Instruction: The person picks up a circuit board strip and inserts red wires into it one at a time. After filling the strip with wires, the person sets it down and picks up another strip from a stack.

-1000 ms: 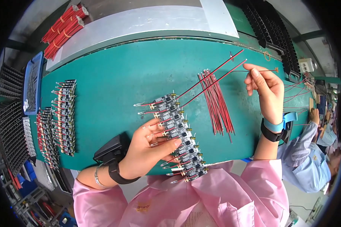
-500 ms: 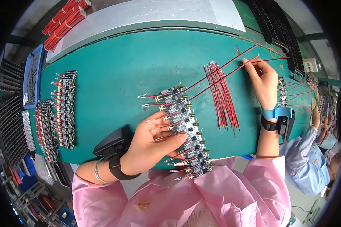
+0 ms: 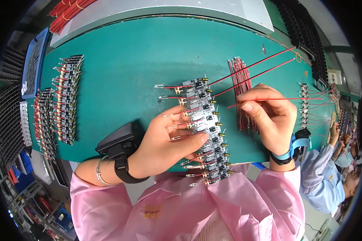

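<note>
Wire [image 3: 285,99] sits between right fingers [image 3: 255,114]; blue tray [image 3: 29,96] holds grey pieces [image 3: 34,60].

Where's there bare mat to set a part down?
Largest: green mat between the left-side part rows and the held strip, bordered by the grey ledge above and the left hand below.
Crowded: right of the strip, where two projecting wires cross the wire bundle in view and the right hand holds another red wire.
</note>
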A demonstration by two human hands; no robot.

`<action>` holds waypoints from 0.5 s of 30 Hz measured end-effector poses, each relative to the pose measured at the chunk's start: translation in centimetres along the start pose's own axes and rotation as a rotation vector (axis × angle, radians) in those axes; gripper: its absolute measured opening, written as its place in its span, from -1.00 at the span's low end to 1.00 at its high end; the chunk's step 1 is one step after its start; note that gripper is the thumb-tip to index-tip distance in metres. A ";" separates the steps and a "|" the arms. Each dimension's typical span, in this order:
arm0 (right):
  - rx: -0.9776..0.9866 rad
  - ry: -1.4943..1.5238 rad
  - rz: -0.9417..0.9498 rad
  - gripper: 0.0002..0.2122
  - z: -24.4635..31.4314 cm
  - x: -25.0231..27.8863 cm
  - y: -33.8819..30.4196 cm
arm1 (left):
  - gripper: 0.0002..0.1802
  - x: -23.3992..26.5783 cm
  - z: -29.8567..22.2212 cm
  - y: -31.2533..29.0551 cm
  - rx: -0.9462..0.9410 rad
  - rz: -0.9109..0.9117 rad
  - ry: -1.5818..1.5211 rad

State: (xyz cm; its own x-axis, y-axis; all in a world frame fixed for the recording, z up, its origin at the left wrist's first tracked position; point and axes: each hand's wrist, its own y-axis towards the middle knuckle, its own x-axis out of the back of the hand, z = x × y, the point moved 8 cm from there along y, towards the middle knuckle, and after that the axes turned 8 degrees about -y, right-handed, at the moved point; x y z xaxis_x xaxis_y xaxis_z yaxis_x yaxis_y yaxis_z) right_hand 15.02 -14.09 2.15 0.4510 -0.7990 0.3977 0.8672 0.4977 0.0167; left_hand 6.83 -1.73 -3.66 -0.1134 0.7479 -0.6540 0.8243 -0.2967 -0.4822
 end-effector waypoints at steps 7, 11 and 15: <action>-0.013 0.022 0.022 -0.92 -0.5 -0.5 -0.1 | -0.65 0.2 0.2 -0.1 0.005 -0.016 0.004; 0.030 0.054 -0.012 -0.92 -0.5 -0.4 -0.2 | -0.65 0.3 0.4 -0.1 0.018 -0.036 0.031; 0.042 0.095 -0.012 -0.91 -0.4 -0.8 -0.3 | -0.64 0.4 0.4 -0.1 0.023 -0.046 0.045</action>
State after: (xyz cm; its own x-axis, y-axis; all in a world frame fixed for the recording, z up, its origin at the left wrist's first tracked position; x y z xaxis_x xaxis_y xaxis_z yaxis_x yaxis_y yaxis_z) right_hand 14.52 -13.71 1.48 0.4601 -0.8324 0.3089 0.8640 0.5000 0.0602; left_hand 6.48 -1.62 -4.09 -0.1254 0.7868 -0.6043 0.8055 -0.2748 -0.5250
